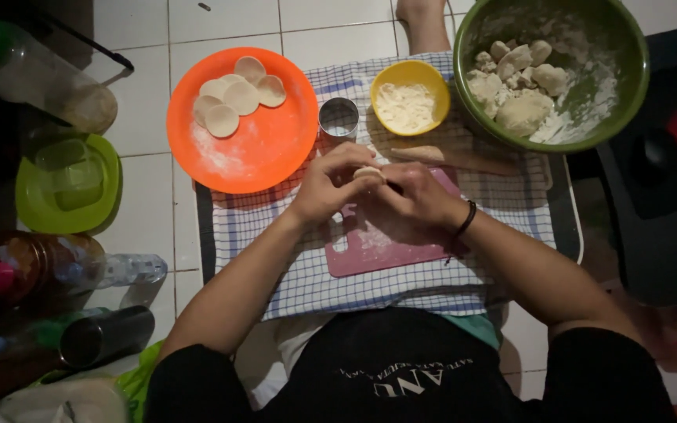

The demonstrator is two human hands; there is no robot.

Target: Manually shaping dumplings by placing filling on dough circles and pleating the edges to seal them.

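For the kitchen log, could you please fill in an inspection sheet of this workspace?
Surface: blue-checked white cloth on a white tiled floor, with a pink plastic cutting board on it.
Job's things: small pale dough piece; orange round plate with flat dough discs; green bowl of dough lumps; yellow bowl of flour; metal ring cutter; wooden rolling pin.
Clutter: bottles and a lime green lidded container on the left.
Grippers: left hand and right hand both pinch the dough piece.
Cables: nothing seen.
Surroundings: dim; a bare foot at the top.
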